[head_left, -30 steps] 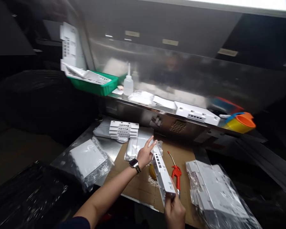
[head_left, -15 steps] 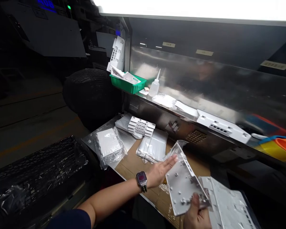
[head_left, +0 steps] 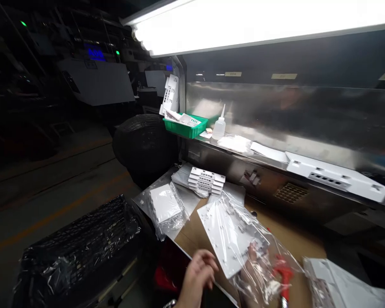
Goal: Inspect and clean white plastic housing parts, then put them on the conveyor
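My right hand (head_left: 255, 267) grips the near end of a white plastic panel (head_left: 226, 235), its thumb over the face with small pegs. A clear plastic bag (head_left: 266, 222) covers the panel and that hand with its wrist. My left hand (head_left: 200, 271) is just left of the panel's near end, apart from it, with fingers loosely curled and nothing in them. A red-handled tool (head_left: 284, 273) lies on the cardboard (head_left: 192, 231) to the right, partly behind the plastic; its kind is unclear.
Stacked white parts (head_left: 207, 182) and a bagged white panel (head_left: 167, 203) lie at the back left. More bagged parts (head_left: 343, 282) are at right. The shelf holds a green tray (head_left: 186, 128), a squeeze bottle (head_left: 219, 128) and a long white panel (head_left: 335, 175). A black crate (head_left: 83, 244) stands lower left.
The panel now lies inside the clear bag, with my right hand in it too. My left hand has come off the panel's far end and moved back toward me. The view has shifted.
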The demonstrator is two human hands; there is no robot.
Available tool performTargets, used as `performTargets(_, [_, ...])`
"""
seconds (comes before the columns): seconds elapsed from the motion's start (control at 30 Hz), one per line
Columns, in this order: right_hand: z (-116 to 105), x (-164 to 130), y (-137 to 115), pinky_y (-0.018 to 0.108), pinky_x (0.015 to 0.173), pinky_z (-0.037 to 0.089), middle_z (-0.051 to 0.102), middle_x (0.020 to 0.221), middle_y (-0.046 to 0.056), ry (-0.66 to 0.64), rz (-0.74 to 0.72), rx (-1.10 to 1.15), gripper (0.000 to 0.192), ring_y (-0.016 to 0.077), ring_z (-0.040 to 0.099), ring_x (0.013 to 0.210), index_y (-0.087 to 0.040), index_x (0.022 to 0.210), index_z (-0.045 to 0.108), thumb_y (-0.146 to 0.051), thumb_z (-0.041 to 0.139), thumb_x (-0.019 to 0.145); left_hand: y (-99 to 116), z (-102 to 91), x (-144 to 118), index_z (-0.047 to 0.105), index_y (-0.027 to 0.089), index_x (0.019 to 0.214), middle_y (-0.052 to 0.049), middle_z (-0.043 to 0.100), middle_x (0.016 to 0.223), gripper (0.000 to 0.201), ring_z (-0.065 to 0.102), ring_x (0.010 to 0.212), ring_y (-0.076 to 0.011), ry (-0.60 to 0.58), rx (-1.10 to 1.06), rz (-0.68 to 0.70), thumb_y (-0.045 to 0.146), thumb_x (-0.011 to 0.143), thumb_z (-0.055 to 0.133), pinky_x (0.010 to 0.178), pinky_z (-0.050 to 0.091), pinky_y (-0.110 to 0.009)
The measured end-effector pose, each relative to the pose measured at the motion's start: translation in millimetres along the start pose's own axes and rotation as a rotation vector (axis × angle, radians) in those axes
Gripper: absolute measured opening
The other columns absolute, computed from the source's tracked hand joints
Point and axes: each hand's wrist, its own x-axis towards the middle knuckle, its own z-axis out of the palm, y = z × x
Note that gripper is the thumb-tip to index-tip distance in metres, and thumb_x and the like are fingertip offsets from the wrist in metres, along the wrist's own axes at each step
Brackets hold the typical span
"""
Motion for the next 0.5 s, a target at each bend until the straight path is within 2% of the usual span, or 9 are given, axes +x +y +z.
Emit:
performTargets(0.03, [19,-5,-8,0.043,0.053,0.058,0.078,0.079,0.004,-0.006,0.045,0.085,0.064,0.0295,0.073,0.060,-0.031,0.160,0.033,-0.056,0.046,0.102,2,-11.5,5,0.075,0.027,0.110,-0.012,0.072,0.123,0.047,0.070,0.112,-0.0267,0.133,-0.089,-0.021,0.065,0.085,0.062,0.090,0.059,-0.036])
performTargets(0.07, [38,-13,-17,0.042,0.054,0.060,0.079,0.083,0.004,-0.047,0.070,0.153,0.064,0.0287,0.075,0.063,-0.031,0.160,0.032,-0.056,0.044,0.103,5,-20.9,9,0.072,0.029,0.115,-0.011,0.068,0.131,0.049,0.067,0.119,-0.0261,0.214,-0.161,-0.021,0.066,0.089,0.056,0.096,0.057,-0.038])
performTargets(0.13, [73,-30,-36,0.040,0.060,0.062,0.080,0.092,0.007,-0.181,0.079,0.221,0.060,0.0280,0.077,0.072,-0.026,0.156,0.042,-0.056,0.043,0.104,14,-35.2,18,0.068,0.028,0.122,-0.013,0.066,0.135,0.049,0.066,0.123,-0.0286,0.326,-0.292,0.005,0.064,0.090,0.058,0.098,0.057,-0.043])
performTargets(0.2, [98,-46,-51,0.041,0.072,0.065,0.080,0.107,0.011,-0.346,0.084,0.285,0.058,0.0296,0.079,0.090,-0.021,0.147,0.056,-0.057,0.045,0.103,26,-50.9,28,0.064,0.025,0.125,-0.016,0.071,0.123,0.048,0.072,0.109,-0.0322,0.405,-0.250,0.070,0.057,0.089,0.063,0.089,0.061,-0.048])
performTargets(0.27, [111,-55,-57,0.045,0.090,0.064,0.074,0.127,0.014,-0.494,0.067,0.342,0.058,0.0313,0.073,0.115,-0.020,0.144,0.061,-0.057,0.045,0.103,40,-76.5,42,0.060,0.023,0.127,-0.016,0.074,0.110,0.046,0.076,0.094,-0.0316,0.536,-0.121,0.116,0.049,0.090,0.066,0.080,0.063,-0.047])
performTargets(0.37, [100,-52,-47,0.053,0.112,0.051,0.060,0.149,0.011,-0.583,0.012,0.329,0.053,0.0308,0.056,0.140,-0.024,0.143,0.063,-0.055,0.045,0.104,69,-131.6,68,0.051,0.027,0.140,-0.012,0.070,0.127,0.047,0.073,0.104,-0.0261,0.646,0.054,0.163,0.042,0.096,0.061,0.083,0.062,-0.041])
performTargets(0.43, [74,-43,-31,0.053,0.115,0.047,0.058,0.152,0.010,-0.568,-0.017,0.248,0.049,0.0309,0.052,0.143,-0.025,0.136,0.068,-0.054,0.047,0.103,89,-167.0,89,0.050,0.024,0.142,-0.013,0.064,0.136,0.048,0.069,0.110,-0.0249,0.697,0.202,0.174,0.040,0.098,0.060,0.090,0.060,-0.042])
performTargets(0.5, [36,-34,-11,0.052,0.110,0.052,0.061,0.148,0.011,-0.521,0.001,0.171,0.049,0.0321,0.059,0.136,-0.024,0.129,0.073,-0.056,0.051,0.101,104,-191.0,108,0.054,0.020,0.139,-0.014,0.062,0.138,0.047,0.066,0.113,-0.0273,0.714,0.353,0.176,0.041,0.098,0.062,0.094,0.058,-0.049])
